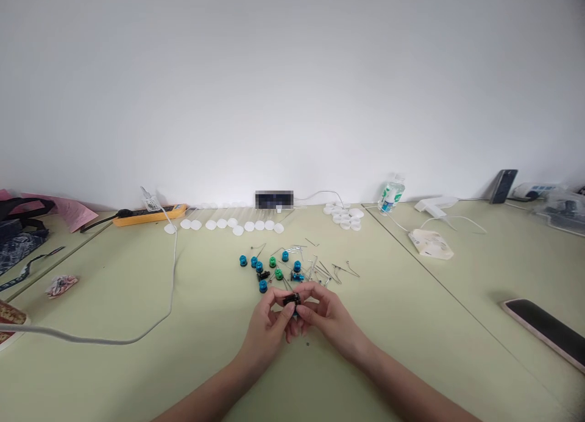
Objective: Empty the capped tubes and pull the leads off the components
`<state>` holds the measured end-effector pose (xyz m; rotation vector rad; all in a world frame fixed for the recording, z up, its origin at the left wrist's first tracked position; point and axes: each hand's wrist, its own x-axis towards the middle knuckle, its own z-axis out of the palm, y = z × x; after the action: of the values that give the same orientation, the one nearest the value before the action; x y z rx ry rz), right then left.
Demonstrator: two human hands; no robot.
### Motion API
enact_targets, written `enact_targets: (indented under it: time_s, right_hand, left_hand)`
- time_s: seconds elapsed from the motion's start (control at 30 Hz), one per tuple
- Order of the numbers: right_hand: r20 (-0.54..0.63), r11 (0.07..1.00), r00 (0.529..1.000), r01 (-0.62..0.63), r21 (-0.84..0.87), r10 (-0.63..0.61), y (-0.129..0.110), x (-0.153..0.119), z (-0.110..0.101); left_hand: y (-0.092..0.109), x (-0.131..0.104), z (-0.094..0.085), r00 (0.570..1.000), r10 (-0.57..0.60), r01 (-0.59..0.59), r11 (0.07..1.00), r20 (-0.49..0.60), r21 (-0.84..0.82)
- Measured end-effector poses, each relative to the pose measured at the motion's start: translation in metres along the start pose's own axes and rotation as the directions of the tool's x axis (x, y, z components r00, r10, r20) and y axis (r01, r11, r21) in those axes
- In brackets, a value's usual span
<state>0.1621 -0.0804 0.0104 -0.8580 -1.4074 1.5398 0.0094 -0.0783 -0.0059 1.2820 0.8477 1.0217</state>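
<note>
Between both hands, near the middle of the table, is a small black part (291,299). My left hand (270,326) pinches it from the left with thumb and fingers. From the right, my right hand (326,317) closes its thumb and fingers on the same part; its underside is hidden by the fingers. Just beyond the hands lie several blue domed pieces (262,285), two green domed pieces (278,274), a black fitting (264,276), a blue fitting (297,277) and several thin metal rods (329,272).
White discs (249,226) and small white cups (345,218) line the wall. An orange power strip (150,215) and white cable (172,276) are left. A bottle (392,193), a white packet (431,243) and a phone (546,332) are right.
</note>
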Motion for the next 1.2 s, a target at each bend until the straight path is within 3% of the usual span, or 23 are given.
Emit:
enact_targets:
  time_s: [0.23,0.53,0.83,1.2]
  right_hand:
    - [0.030,1.000,0.999,0.016,-0.011,-0.016,-0.0040,-0.0013,0.0014]
    - [-0.029,0.999,1.000,-0.002,-0.051,0.001,-0.0003,0.0015,-0.0028]
    - [0.082,1.000,0.996,-0.023,0.012,0.022,-0.0042,-0.0008,-0.0039]
    - [0.081,0.991,0.993,-0.098,0.096,0.091,-0.0056,-0.0005,-0.0073]
  left_hand:
    - [0.0014,0.0008,-0.0010,1.000,-0.001,0.000,0.999,-0.025,-0.040]
    - [0.0066,-0.0027,0.0017,0.997,-0.030,0.041,0.989,0.075,-0.144]
    - [0.0050,-0.0003,-0.0031,0.999,-0.024,0.027,0.998,0.044,-0.051]
    - [0.0037,-0.0013,-0.0031,0.999,-0.026,0.029,0.998,0.045,-0.050]
